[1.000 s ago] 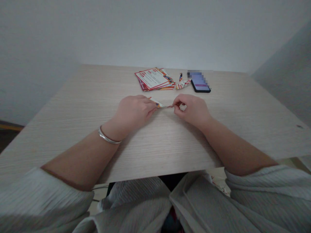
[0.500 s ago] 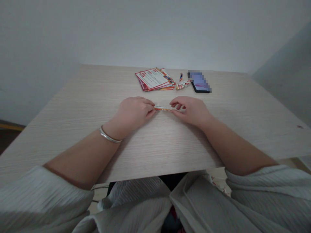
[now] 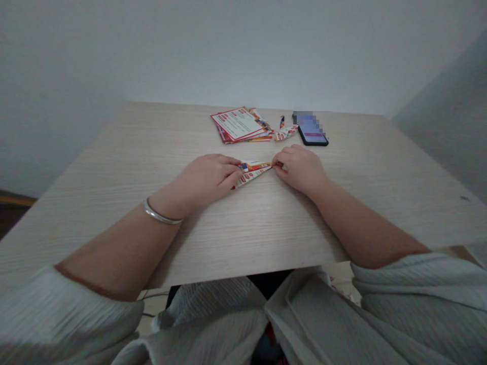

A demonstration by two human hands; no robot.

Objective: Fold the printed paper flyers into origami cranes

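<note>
Between my hands, low over the table, is a folded printed paper (image 3: 255, 171), white with red and orange print and narrowing to a point on the right. My left hand (image 3: 209, 177), with a silver bangle at the wrist, grips its wider end and covers part of it. At the pointed tip, my right hand (image 3: 299, 166) pinches the paper between thumb and fingers. Beyond them lies a folded paper shape (image 3: 285, 134) in similar print, with one piece sticking up.
A stack of printed sheets (image 3: 239, 124) with red borders lies toward the back of the pale wooden table (image 3: 228, 238). A phone (image 3: 312, 133) with a lit screen lies right of the folded shape. The wall (image 3: 243, 50) stands behind the table.
The paper between my hands has gone from a thin strip seen edge-on to a wider wedge showing more print. My right hand's fingers have closed on its tip.
</note>
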